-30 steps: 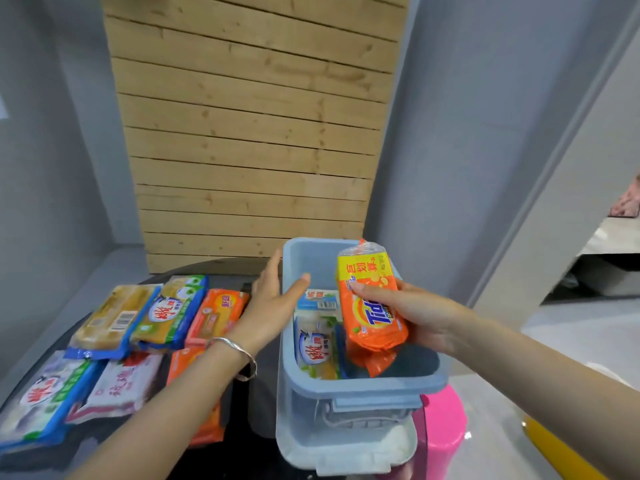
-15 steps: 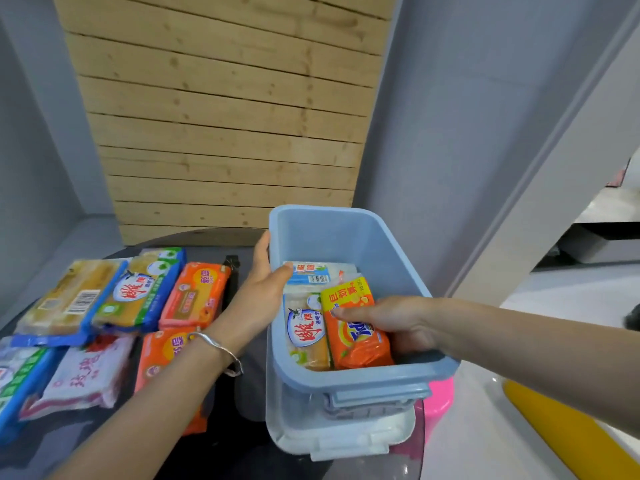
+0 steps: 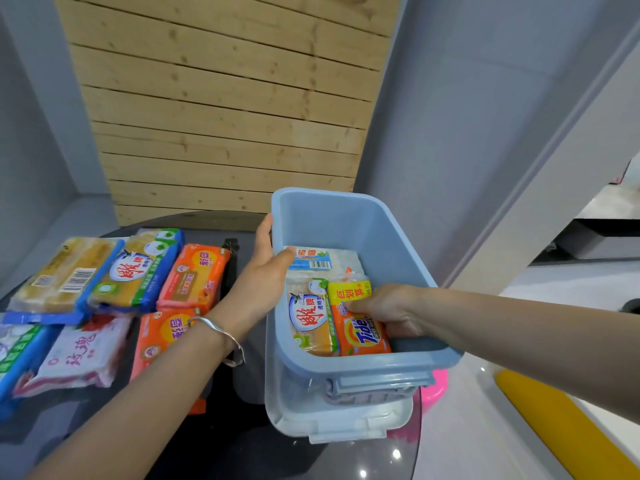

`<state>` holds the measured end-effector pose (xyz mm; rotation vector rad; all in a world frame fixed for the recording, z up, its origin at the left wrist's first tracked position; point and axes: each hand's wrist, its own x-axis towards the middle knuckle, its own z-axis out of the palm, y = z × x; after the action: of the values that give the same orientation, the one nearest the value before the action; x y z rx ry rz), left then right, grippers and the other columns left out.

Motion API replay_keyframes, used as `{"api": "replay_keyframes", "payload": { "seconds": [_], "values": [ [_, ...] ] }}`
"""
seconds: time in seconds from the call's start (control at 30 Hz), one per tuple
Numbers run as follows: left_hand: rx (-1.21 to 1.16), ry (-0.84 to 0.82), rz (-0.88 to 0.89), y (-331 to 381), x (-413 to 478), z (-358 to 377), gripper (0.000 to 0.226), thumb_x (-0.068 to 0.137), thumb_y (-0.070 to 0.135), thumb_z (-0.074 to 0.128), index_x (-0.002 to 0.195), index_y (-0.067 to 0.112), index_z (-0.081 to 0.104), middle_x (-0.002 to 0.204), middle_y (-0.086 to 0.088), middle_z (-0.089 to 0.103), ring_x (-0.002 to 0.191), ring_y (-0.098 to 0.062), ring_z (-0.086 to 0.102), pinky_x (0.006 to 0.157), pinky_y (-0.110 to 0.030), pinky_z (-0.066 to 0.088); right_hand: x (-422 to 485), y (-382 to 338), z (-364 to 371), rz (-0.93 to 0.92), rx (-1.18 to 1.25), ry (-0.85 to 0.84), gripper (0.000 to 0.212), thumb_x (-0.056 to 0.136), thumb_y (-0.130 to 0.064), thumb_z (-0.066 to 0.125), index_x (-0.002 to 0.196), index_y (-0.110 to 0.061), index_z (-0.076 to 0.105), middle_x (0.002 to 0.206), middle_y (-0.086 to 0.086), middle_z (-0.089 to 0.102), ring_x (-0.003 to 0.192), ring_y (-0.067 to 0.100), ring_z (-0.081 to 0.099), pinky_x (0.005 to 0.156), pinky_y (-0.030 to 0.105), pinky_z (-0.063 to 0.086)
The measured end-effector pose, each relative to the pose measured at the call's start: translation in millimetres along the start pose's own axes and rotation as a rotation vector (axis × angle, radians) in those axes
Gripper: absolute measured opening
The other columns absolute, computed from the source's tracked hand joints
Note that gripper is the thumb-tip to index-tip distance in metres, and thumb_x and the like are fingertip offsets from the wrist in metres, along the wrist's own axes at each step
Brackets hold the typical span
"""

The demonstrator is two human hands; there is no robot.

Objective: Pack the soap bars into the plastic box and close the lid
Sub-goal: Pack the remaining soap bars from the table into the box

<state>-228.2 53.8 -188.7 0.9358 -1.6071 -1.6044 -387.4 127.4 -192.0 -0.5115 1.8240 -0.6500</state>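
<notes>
Three soap bars lie in the blue plastic box on the table, and the right hand has its fingers closed on the orange Tide soap bar there. Left hand fingers grip the box's left rim, with more soap bars lying on the table just beside it.

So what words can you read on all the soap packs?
"Tide": orange bar in the box, under the right hand.
"雕牌": yellow bar beside it.
"雕牌": green-edged bar on the table.
"玫瑰": pink pack.
Barcode digits and small print: too blurred.
</notes>
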Motion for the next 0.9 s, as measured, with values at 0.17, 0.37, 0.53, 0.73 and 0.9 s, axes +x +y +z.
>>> {"api": "replay_keyframes", "payload": {
  "seconds": [0.17,0.37,0.53,0.73,0.9],
  "values": [
    [-0.011,0.000,0.002,1,-1,-1,0.059,0.097,0.019,0.039,0.146,0.035,0.009,0.116,0.005,0.050,0.080,-0.001,0.057,0.067,-0.017,0.050,-2,-4,3,0.038,0.060,-0.024,0.019,0.095,-0.015,0.053,0.112,-0.007,0.052,0.095,0.015,0.066,0.073,0.023,0.061,0.095,0.047,0.047],
    [-0.022,0.026,0.001,1,-2,-4,0.064,0.095,0.015,0.046,0.147,0.030,0.011,0.125,0.005,0.049,0.081,0.001,0.058,0.050,-0.007,0.049,-24,-10,-6,-0.129,-0.048,0.070,0.030,0.096,-0.014,0.052,0.122,0.001,0.052,0.128,0.018,0.061,0.107,0.029,0.062,0.089,0.036,0.050],
    [0.077,0.088,0.049,3,-12,-28,0.066,0.092,0.021,0.052,0.147,0.025,0.016,0.147,-0.003,0.038,0.115,-0.010,0.047,0.099,-0.028,0.043,-57,-22,-5,-0.422,-0.223,0.106,0.053,0.095,-0.023,0.053,0.145,-0.017,0.036,0.147,0.002,0.044,0.125,0.016,0.048,0.098,0.023,0.036],
    [0.256,0.284,0.098,4,-30,-105,0.052,0.091,0.017,0.054,0.139,0.020,0.035,0.137,0.002,0.046,0.096,-0.007,0.054,0.072,-0.009,0.043,-94,-49,42,-0.699,-0.262,-0.018,0.047,0.092,-0.023,0.058,0.137,-0.025,0.047,0.145,-0.007,0.046,0.134,0.007,0.041,0.109,0.028,0.034],
    [0.404,0.372,0.034,-11,-54,-166,0.052,0.087,0.015,0.060,0.135,0.015,0.040,0.139,-0.008,0.046,0.109,-0.016,0.052,0.093,-0.025,0.044,-94,-60,105,-0.693,-0.141,-0.180,0.051,0.091,-0.013,0.059,0.140,-0.010,0.043,0.142,0.002,0.049,0.129,0.011,0.046,0.102,0.016,0.039]
  ]
}}
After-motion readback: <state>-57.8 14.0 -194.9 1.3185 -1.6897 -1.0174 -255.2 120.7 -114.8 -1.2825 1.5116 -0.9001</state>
